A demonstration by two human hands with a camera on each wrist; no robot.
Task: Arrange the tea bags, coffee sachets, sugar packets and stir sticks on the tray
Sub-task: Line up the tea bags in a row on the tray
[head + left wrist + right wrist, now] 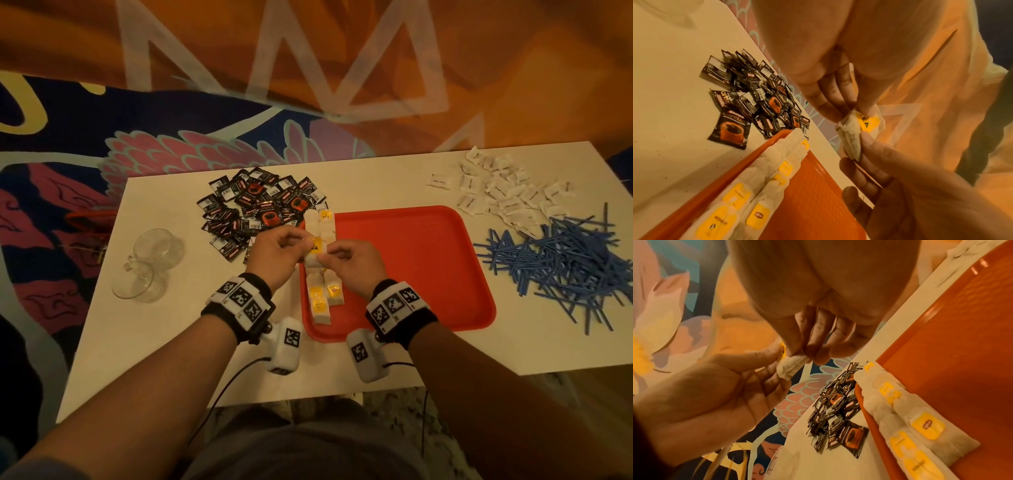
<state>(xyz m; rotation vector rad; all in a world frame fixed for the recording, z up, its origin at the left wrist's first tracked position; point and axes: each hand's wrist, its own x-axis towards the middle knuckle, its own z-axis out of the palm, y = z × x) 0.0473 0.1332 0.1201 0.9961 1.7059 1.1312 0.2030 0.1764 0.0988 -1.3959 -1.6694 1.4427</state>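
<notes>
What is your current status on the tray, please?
Both hands, left and right, pinch one tea bag above the tray. Tea bag rows along left edge. Nothing blocking.

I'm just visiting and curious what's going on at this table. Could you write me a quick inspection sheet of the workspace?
Surface: white table carrying a red tray.
Job's things: tea bags lined along the tray's left edge; coffee sachets piled left of the tray; sugar packets and blue stir sticks heaped to its right, all off the tray.
Clutter: two clear glass cups at the table's left end.
Grippers: left hand and right hand together pinch one tea bag above the row.
Cables: thin black cords trail from the wrist cameras.
Surroundings: patterned carpet and orange fabric beyond the table.
</notes>
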